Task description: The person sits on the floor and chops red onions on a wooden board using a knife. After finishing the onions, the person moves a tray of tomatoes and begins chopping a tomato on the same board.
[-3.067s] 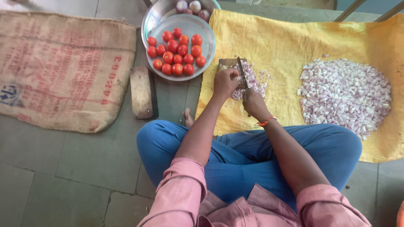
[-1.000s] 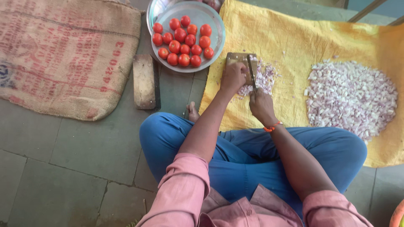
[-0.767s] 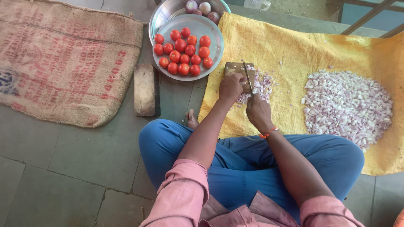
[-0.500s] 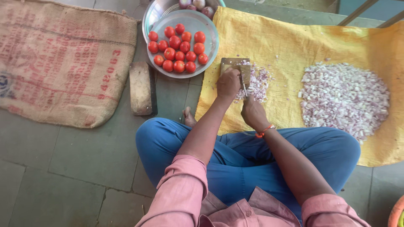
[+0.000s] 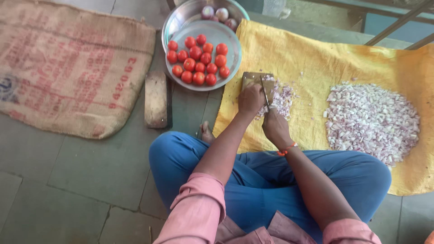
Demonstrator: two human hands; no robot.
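Two hands work at a small wooden chopping board [image 5: 256,80] on the yellow cloth [image 5: 316,58]. The right hand [image 5: 274,126] has its grip closed around a knife [image 5: 265,92]; the left hand [image 5: 251,98] presses curled fingers onto the chopped onion [image 5: 282,97]. Good chopping likely keeps those fingertips tucked behind the blade. Tomatoes [image 5: 197,58] sit nearby.

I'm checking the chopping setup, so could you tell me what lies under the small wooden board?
The wooden board rests on the yellow cloth. The left hand and chopped onion cover much of its top, so the floor beneath stays hidden.
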